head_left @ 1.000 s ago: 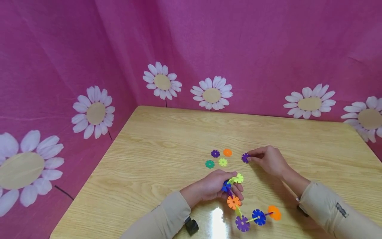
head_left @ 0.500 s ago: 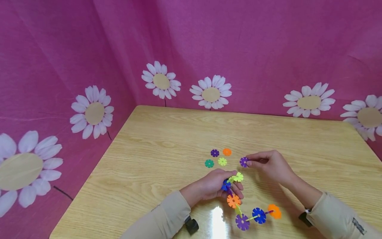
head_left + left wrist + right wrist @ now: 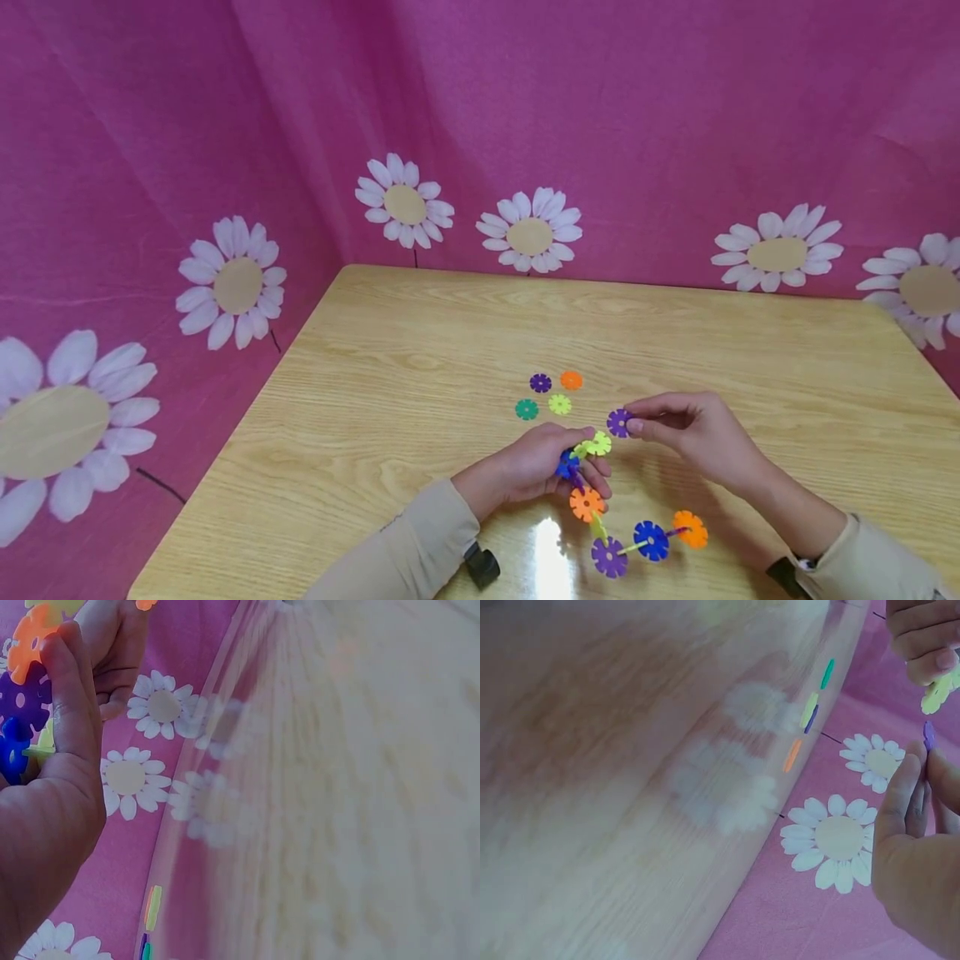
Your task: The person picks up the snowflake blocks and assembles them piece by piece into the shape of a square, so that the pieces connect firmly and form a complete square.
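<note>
One marking [image 3: 393, 522] shows on the left sleeve [image 3: 423, 533] in the head view, too small for us to read. Below it we see the right hand [image 3: 705, 435], thumb and forefinger pinching the rim of a slotted purple disc [image 3: 614, 421], which juts from the fingertips toward the desk's left edge. The left hand [image 3: 528, 462] pinches the upper end of a chain of linked discs [image 3: 579, 503], its thumb over the yellow pieces there; the chain runs toward the near side of the desk [image 3: 420, 350] and bends to an orange end piece on the right. Between the left hand and the desk's far edge lie four loose ones: a dark purple disc [image 3: 540, 383], an orange disc [image 3: 572, 380], a yellow disc [image 3: 559, 404] and a green disc [image 3: 527, 409]. A pink cloth [image 3: 600, 100] printed with daisies rises behind the far and left edges.

From the left wrist, we see orange, purple, blue and yellow chain pieces close by the left hand's fingers; we cannot tell exactly where each one touches.

From the right wrist, we find the purple disc nearly edge-on between right thumb and fingers, just beside the chain's yellow end but apart from it. The loose discs appear as thin slivers near the desk's far edge.
</note>
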A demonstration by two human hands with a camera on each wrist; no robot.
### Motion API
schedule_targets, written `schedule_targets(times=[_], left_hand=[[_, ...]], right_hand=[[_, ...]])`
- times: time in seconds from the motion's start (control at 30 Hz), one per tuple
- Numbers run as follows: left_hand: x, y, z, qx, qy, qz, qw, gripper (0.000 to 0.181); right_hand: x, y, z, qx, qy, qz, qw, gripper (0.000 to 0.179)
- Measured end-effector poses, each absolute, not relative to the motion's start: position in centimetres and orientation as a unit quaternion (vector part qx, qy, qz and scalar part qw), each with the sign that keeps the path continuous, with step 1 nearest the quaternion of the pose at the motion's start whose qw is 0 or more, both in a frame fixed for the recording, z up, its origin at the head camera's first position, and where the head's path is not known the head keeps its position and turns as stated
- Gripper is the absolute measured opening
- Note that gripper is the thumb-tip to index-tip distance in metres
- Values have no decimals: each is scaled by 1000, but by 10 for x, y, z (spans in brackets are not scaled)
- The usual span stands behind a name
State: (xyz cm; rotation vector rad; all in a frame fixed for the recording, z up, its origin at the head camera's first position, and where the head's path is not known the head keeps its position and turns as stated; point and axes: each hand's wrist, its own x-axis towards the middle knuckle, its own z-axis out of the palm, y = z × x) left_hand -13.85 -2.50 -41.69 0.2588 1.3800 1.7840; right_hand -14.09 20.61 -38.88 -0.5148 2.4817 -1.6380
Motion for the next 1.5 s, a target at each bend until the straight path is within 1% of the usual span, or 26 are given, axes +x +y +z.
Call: schedule_targets(times=[0.23, 0.5, 0.8, 1.17, 1.3, 1.5], left_hand=[[-137, -25, -416, 117, 536, 717, 431, 46], [-137, -26, -414, 134, 529, 715, 437, 51], [-137, -25, -412, 150, 533, 709, 436, 48], [-137, -24, -413, 170, 552, 697, 424, 58], [-137, -23, -413, 176, 554, 694, 425, 59], [-138, -23, -416, 179, 560, 693, 417, 58]], right_hand=[[-136, 206, -389, -178, 810, -554, 77, 21], [-136, 208, -392, -198, 784, -580, 97, 21], [-137, 210, -396, -204, 759, -606, 124, 20], [-135, 212, -393, -236, 763, -592, 105, 16], [-135, 212, -394, -234, 769, -585, 107, 15], [-134, 209, -393, -245, 776, -574, 89, 12]])
